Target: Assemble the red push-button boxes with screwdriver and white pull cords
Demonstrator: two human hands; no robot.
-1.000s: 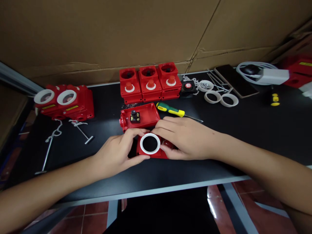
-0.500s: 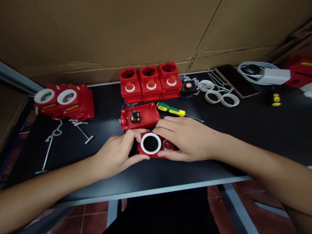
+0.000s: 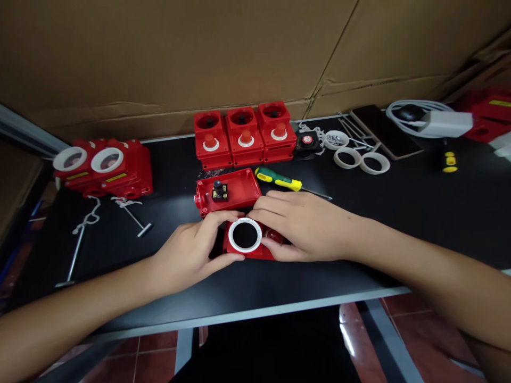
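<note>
A red plastic housing cover (image 3: 259, 255) lies in front of me on the black table. A white ring (image 3: 230, 236) is seated round its dark opening, and a dark red round lens (image 3: 275, 236) is partly under my right hand. My left hand (image 3: 189, 252) grips the cover's left end between thumb and fingers. My right hand (image 3: 305, 226) is closed over its right part, thumb tip against the white ring's edge. Just behind sits an open red box base (image 3: 243, 189) with a small black switch block (image 3: 220, 192) inside.
A green-yellow screwdriver (image 3: 279, 179) lies behind my right hand. Three red units (image 3: 246, 139) stand at the back, two ringed red units (image 3: 109, 170) at left. Loose white rings (image 3: 375, 163), a phone (image 3: 383, 130) and a white charger (image 3: 447, 124) lie right. Metal T-rods (image 3: 75, 255) lie left.
My right thumb has moved up from the cover's front edge to the white ring's right edge, covering more of the lens. My left hand keeps its grip. The view has shifted slightly.
</note>
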